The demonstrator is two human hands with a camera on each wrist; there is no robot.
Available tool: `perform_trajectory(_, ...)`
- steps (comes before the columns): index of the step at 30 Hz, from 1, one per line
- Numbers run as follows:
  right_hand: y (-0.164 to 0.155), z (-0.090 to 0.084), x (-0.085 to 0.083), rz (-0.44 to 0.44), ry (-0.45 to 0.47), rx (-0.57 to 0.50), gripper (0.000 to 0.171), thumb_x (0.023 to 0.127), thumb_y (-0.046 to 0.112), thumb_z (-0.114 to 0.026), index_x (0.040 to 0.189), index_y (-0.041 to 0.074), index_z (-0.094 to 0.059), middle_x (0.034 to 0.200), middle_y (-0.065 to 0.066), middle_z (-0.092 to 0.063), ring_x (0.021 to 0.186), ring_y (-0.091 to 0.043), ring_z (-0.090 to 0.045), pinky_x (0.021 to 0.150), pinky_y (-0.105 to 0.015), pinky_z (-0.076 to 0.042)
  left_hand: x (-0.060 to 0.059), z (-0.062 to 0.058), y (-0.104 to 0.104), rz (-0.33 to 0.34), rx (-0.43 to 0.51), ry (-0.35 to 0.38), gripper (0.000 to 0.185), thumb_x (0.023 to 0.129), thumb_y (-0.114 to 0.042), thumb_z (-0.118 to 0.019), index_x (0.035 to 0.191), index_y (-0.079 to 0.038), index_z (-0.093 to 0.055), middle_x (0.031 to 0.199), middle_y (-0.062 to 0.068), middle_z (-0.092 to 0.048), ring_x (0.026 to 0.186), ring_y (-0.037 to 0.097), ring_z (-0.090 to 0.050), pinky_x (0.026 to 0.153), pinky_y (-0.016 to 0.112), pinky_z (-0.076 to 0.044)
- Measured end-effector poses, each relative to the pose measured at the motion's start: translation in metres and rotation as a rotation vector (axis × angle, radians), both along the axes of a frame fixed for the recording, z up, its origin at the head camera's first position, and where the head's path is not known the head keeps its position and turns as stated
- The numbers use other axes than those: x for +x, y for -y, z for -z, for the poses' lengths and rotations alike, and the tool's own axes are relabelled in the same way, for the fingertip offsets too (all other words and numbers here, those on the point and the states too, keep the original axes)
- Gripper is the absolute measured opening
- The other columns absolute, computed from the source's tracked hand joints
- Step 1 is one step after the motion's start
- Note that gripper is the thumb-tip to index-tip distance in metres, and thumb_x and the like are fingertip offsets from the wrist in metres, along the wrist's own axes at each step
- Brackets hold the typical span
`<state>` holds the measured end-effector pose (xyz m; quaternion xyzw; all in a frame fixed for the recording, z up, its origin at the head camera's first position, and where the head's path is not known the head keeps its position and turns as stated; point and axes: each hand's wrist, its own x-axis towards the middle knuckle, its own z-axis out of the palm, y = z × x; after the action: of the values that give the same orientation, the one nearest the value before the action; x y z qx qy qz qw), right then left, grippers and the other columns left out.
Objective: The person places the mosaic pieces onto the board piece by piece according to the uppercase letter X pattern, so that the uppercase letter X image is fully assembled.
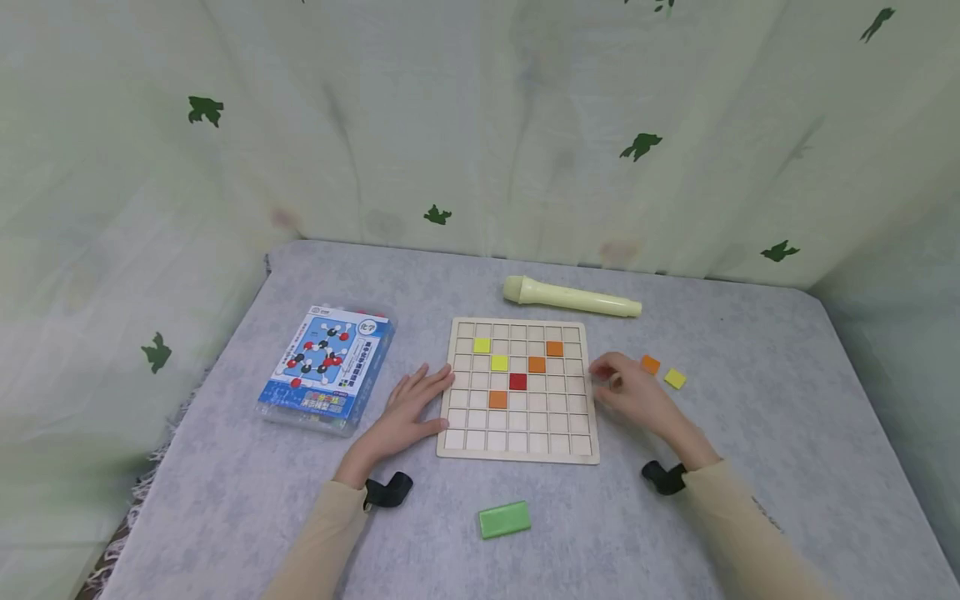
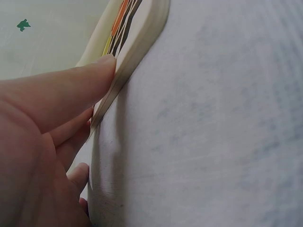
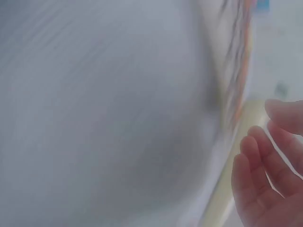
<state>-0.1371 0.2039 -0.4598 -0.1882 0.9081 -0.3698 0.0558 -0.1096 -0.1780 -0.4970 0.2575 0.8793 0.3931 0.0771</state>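
A wooden board (image 1: 519,390) with a grid of little squares lies flat in the middle of a grey table (image 1: 750,500). The left hand (image 1: 408,408) rests flat on the table at the board's 9 o'clock side. Its fingers are straight and spread, and the tips touch the board's edge. In the left wrist view a finger (image 2: 71,90) presses right against that edge (image 2: 137,42). This hand holds nothing.

The right hand (image 1: 626,387) is at the board's 3 o'clock side, just beside the edge. Its fingers are loosely bent. The right wrist view is blurry, and I cannot tell if the fingers (image 3: 265,165) pinch anything.

On the board sit two yellow tiles (image 1: 491,353), three orange tiles (image 1: 537,364) and one red tile (image 1: 517,382) near the middle. A loose orange tile (image 1: 650,364) and a loose yellow tile (image 1: 675,378) lie on the table at 3 o'clock, near the right hand.

A pale yellow tube (image 1: 572,297) lies at 12 o'clock, just past the board. A green block (image 1: 505,519) lies at 6 o'clock. A blue box (image 1: 326,367) lies at 9 o'clock, past the left hand. It shows red, black and white balls joined by sticks. Its writing is too small to read.
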Motion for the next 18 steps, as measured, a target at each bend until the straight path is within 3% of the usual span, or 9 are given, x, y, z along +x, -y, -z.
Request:
perform_trajectory(4,-0.049,0.007,0.006,0.125,-0.021,0.024,0.025,0.084,-0.004,-0.068,0.107,-0.003,-0.06,0.103,-0.015,-0.062,0.095,-0.031,-0.059,0.079,-0.045,-0.051,0.0,-0.001,0.0,-0.001,-0.008,0.0,0.067,0.091,-0.02,-0.065,0.148,-0.002,-0.033,0.155,0.013,-0.026,0.143,0.039,-0.006,0.112,0.055,0.003)
perform_trajectory(7,-0.071,0.008,0.012,0.168,0.001,0.054,0.026,0.083,-0.003,-0.069,0.107,-0.003,-0.059,0.104,-0.016,-0.062,0.096,-0.034,-0.059,0.08,-0.047,-0.05,0.0,-0.001,-0.001,-0.002,-0.012,0.004,0.067,0.091,-0.02,-0.065,0.148,-0.002,-0.033,0.155,0.013,-0.025,0.143,0.039,-0.006,0.111,0.055,0.003)
perform_trajectory(18,-0.076,0.011,0.013,0.137,-0.013,0.185,0.028,0.079,-0.003,-0.072,0.104,-0.003,-0.06,0.1,-0.016,-0.058,0.091,-0.031,-0.057,0.077,-0.045,-0.049,0.0,-0.001,0.0,-0.002,-0.017,0.023,0.068,0.091,-0.021,-0.065,0.149,-0.004,-0.033,0.156,0.011,-0.024,0.144,0.036,-0.004,0.112,0.053,0.004)
